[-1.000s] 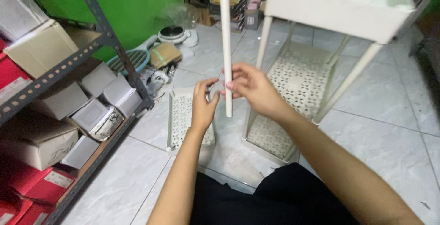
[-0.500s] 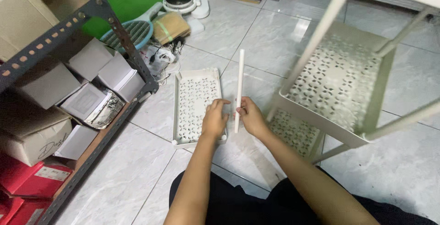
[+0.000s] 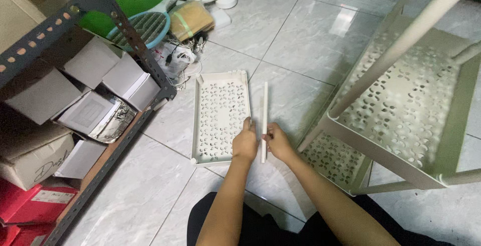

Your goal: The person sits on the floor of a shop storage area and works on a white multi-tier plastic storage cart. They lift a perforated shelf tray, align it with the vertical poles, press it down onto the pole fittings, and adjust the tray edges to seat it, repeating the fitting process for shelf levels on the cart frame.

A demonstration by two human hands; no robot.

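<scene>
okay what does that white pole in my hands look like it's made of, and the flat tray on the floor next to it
White pole: probably plastic tubing, smooth with a matte cream finish; painted metal is possible. Flat tray: looks like moulded plastic, same cream colour, with a punched-out petal pattern and a raised rim.

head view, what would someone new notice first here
At the centre, the left hand and the right hand grip the lower end of a slim white pole above the tiled floor. Just left of it lies a loose perforated cream tray, flat on the tiles. On the right stands a half-built cream shelf rack, and on the left a dark metal shelving unit packed with cardboard boxes.
</scene>
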